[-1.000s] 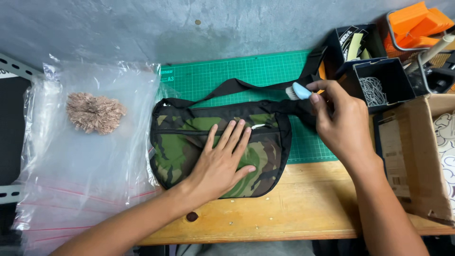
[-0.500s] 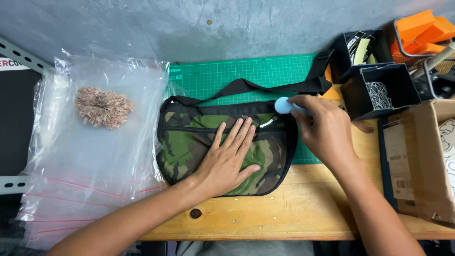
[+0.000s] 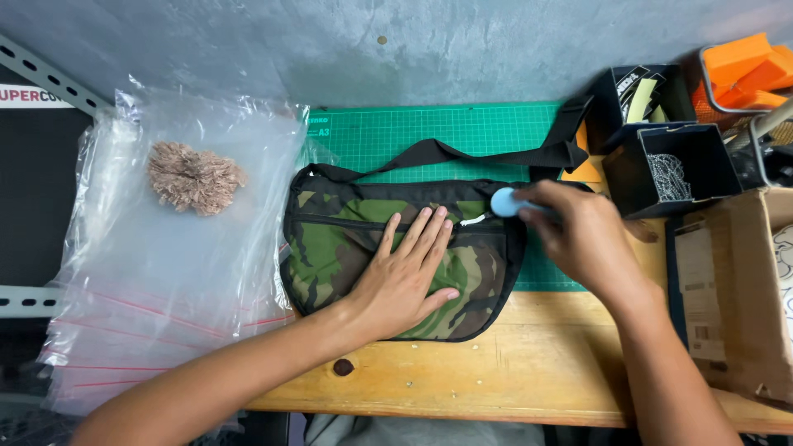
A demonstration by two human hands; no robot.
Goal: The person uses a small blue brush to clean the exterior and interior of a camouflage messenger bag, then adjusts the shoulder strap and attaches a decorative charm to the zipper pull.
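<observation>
Your left hand (image 3: 405, 277) lies flat and open on the front of the camouflage bag (image 3: 330, 248), with the fingers spread and pointing away from you, and it presses the fabric down on the wooden table (image 3: 512, 363). The bag rests under this palm, half on the table and half on the green cutting mat (image 3: 429, 128).

Your right hand (image 3: 591, 244) is closed around a small light-blue brush (image 3: 504, 201). A second ago this brush was farther out, over the black strap (image 3: 462, 153); now it has come back toward your left fingertips and sits at the top right edge of the bag, just beside the white zipper pull (image 3: 472, 220). It seems the brushing has passed from the strap to the zipper area.

To the left of your left hand lies a stack of clear plastic bags (image 3: 165, 272) with a beige fluffy tuft (image 3: 194, 177) on top. Beyond your right hand stands a black box with a metal chain (image 3: 669, 175), and beside it a cardboard box (image 3: 727, 289).
</observation>
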